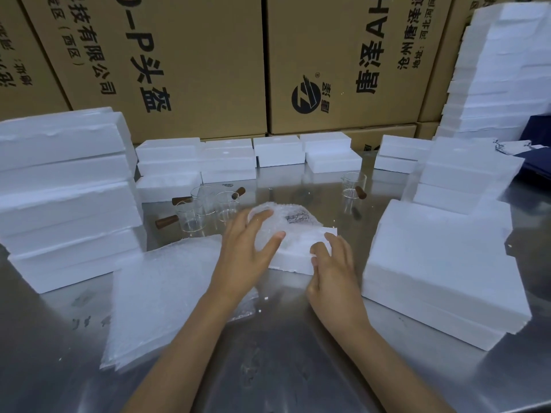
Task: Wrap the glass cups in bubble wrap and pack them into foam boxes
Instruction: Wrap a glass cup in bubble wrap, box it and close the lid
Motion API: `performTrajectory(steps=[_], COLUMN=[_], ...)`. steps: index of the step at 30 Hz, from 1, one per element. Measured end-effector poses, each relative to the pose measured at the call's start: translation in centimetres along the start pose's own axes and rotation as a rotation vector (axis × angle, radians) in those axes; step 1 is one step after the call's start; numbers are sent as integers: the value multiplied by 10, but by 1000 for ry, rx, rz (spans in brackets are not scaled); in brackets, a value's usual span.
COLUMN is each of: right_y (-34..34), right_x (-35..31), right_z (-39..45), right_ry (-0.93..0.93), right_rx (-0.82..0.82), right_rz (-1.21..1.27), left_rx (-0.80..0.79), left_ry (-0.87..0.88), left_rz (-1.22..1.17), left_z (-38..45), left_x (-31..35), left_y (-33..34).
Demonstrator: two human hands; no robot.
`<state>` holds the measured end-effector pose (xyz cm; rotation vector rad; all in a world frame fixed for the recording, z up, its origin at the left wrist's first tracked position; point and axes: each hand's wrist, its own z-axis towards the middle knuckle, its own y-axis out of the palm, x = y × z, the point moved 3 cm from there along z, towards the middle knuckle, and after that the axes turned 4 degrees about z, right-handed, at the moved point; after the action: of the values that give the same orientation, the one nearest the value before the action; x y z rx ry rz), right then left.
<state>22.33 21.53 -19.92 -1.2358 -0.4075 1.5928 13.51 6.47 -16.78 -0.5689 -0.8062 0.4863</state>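
Both forearms are bare up to the frame's lower edge, with no sleeve, glove, watch or ring showing on the left hand (247, 257) or the right hand (334, 272).
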Motion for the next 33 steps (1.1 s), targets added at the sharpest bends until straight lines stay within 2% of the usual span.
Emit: performTrajectory(steps=[6,9,16,17,19,20,22,24,25,29,33], right_y=[3,7,11,11,12,14,17,19,19,23,24], right_x=[3,0,1,1,1,2,4,7,7,8,8], right_z=[13,28,52,56,61,62,64,65,65,68,71], right_ry=[83,73,165,176,193,195,185,164,154,147,105], right_rx=[-58,-78,111,137,179,197,242,290,305,295,297], right_rz=[91,150,265,256,169,131,134,202,243,394,426], left_rx=[8,-34,-153,-192,-279,-270,-104,47,59,-105,-286], left_ry=[-7,-20,-132,-149,-237,-273,-262,-276,-312,-423,-335], left_rz=[-57,90,495,517,393,271,111,127,171,402,515], left_z=[8,13,19,20,27,33,58,95,115,189,244], left_x=[-2,-11,-14,-12,-8,-7,-12,-32,-46,-100,-122], left_y=[11,15,19,19,14,9,-7,-20,-23,-16,15])
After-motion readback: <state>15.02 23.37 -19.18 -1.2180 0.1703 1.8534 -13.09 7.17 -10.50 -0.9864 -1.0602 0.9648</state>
